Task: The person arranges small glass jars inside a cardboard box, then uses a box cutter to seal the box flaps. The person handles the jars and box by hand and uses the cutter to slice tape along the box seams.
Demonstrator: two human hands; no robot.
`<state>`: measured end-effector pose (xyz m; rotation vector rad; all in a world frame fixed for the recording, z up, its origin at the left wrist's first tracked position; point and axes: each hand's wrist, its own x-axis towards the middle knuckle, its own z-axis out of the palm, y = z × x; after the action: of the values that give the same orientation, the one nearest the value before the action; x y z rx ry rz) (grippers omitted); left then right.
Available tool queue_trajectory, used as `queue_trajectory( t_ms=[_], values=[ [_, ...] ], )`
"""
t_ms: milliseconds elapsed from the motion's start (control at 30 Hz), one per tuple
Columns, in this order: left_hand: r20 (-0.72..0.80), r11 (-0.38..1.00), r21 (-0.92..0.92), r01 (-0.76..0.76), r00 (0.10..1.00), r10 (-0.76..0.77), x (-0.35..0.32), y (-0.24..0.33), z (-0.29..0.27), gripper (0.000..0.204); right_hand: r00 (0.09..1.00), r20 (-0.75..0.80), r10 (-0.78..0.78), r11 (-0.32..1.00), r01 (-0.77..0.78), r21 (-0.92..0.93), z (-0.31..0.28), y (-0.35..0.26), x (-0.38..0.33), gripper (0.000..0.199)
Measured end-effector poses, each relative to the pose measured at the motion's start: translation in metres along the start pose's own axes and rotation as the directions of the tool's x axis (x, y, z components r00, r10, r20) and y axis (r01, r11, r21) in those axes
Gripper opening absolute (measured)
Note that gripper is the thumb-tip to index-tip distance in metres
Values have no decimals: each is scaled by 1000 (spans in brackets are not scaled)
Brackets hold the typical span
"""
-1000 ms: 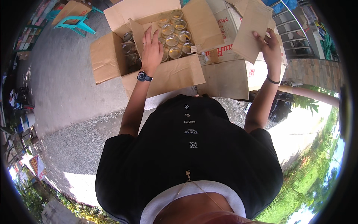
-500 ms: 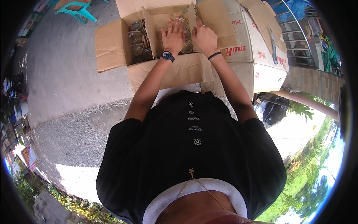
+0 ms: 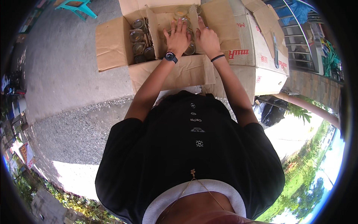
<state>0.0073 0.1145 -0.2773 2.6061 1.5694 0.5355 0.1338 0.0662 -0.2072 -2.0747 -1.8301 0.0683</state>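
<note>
An open cardboard box (image 3: 112, 44) on the concrete floor (image 3: 63, 74) holds rows of glass jars (image 3: 138, 36). The left hand (image 3: 178, 37) reaches in, arm straight, fingers spread flat on a cardboard sheet (image 3: 164, 23) lying over the jars. Just beside it the right hand (image 3: 207, 39) presses down likewise, open-palmed, gripping nothing.

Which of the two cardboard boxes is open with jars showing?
The left cardboard box, under both hands: its flaps are spread and glass jars stand inside. The printed box at its right shows no jars.
</note>
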Motion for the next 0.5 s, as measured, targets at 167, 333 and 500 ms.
queue_trajectory(
  t_ms=[167, 333, 500],
  values=[
    [-138, 996, -74, -49, 990, 38, 26, -14, 7, 61, 998, 51, 37, 997, -34, -68, 11, -10, 5, 57],
    [10, 992, -126, -9, 1000, 11, 30, -11, 8, 60, 997, 6, 78, 991, -77, -110, 32, -8, 10, 58],
    [-20, 985, -174, -10, 1000, 7, 29, -11, 8, 56, 994, 6, 112, 962, -107, -250, 38, -11, 19, 53]
  ],
)
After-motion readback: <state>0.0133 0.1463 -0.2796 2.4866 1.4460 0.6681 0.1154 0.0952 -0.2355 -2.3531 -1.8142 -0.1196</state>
